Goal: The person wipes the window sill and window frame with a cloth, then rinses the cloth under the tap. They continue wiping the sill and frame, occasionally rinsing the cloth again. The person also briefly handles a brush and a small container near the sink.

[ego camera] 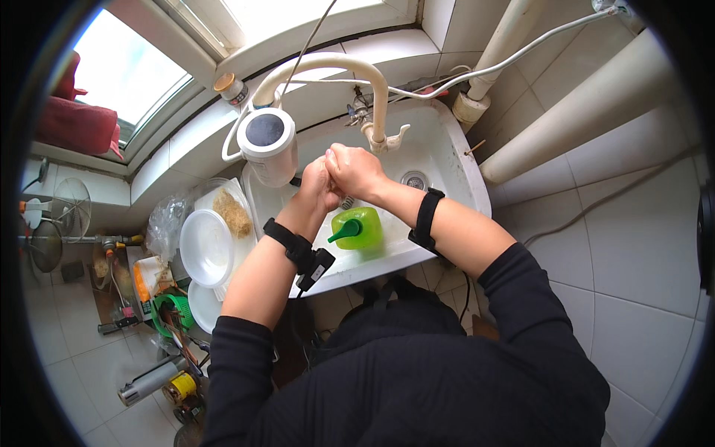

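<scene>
My left hand (pixel 318 181) and my right hand (pixel 353 170) are pressed together over the white ceramic sink (pixel 391 223), the right one lying over the fingers of the left. No object shows between them, though the palms are hidden. Just beyond and to the right hangs the spout of a cream plastic faucet (pixel 381 112). Below my wrists stands a green pump bottle (pixel 366 229) with a dark green nozzle. A white cylindrical water heater unit (pixel 268 145) is left of my hands. Black straps circle both forearms.
White bowls (pixel 206 248) and a tan scouring pad (pixel 232 213) lie left of the sink. A lidded jar (pixel 230 88) stands on the window ledge. Thick pipes (pixel 581 106) run along the right wall. The metal drain (pixel 414 180) lies right of my hands.
</scene>
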The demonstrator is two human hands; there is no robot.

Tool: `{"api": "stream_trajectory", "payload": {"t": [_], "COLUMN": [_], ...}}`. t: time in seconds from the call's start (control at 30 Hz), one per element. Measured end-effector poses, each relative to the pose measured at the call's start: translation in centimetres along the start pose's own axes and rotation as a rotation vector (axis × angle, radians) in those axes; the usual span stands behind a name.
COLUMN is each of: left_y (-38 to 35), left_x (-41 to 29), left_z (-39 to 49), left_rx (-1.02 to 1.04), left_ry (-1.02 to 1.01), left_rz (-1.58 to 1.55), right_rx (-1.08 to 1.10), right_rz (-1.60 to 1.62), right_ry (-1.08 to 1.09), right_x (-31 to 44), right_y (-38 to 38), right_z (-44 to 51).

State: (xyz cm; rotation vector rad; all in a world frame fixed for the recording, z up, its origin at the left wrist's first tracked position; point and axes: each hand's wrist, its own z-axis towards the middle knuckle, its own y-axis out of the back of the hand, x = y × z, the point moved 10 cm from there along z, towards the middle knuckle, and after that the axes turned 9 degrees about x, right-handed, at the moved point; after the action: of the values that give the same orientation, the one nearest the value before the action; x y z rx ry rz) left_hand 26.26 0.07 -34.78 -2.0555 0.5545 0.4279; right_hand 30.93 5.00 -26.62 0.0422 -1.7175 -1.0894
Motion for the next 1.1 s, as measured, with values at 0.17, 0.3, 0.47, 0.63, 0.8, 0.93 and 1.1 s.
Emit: {"api": "stream_trajectory", "payload": {"t": [0.17, 0.3, 0.47, 0.63, 0.8, 0.93, 1.1], "left_y": [-0.7, -0.8, -1.6, 1.6, 3.6, 4.3, 5.9], "left_x": [-0.7, -0.9, -0.7, -0.4, -1.0, -1.6, -1.9], "left_z": [-0.6, -0.5, -0.8, -2.5, -3.9, -4.8, -6.1], "left_rx": [0.0, 0.043, 0.282, 0.164, 0.096, 0.079, -0.084], "left_ry": [0.002, -0.014, 0.072, 0.231, 0.107, -0.008, -0.013], "left_rz": [0.071, 0.11, 0.101, 0.235, 0.228, 0.307, 0.448], "right_rx": [0.007, 0.017, 0.201, 0.3, 0.175, 0.049, -0.159], "right_rz": [0.034, 0.041, 0.186, 0.236, 0.08, 0.034, -0.077], "right_ry": [-0.003, 0.004, -0.066, -0.026, 0.022, -0.015, -0.018], "right_x": [0.1, 0.3, -0.9, -2.2, -2.5, -2.1, -1.1], "right_y": [0.3, 0.5, -1.0, -0.9, 1.2, 3.0, 6.2], "right_z": [0.5, 0.6, 0.7, -0.8, -2.9, -4.3, -6.0]}}
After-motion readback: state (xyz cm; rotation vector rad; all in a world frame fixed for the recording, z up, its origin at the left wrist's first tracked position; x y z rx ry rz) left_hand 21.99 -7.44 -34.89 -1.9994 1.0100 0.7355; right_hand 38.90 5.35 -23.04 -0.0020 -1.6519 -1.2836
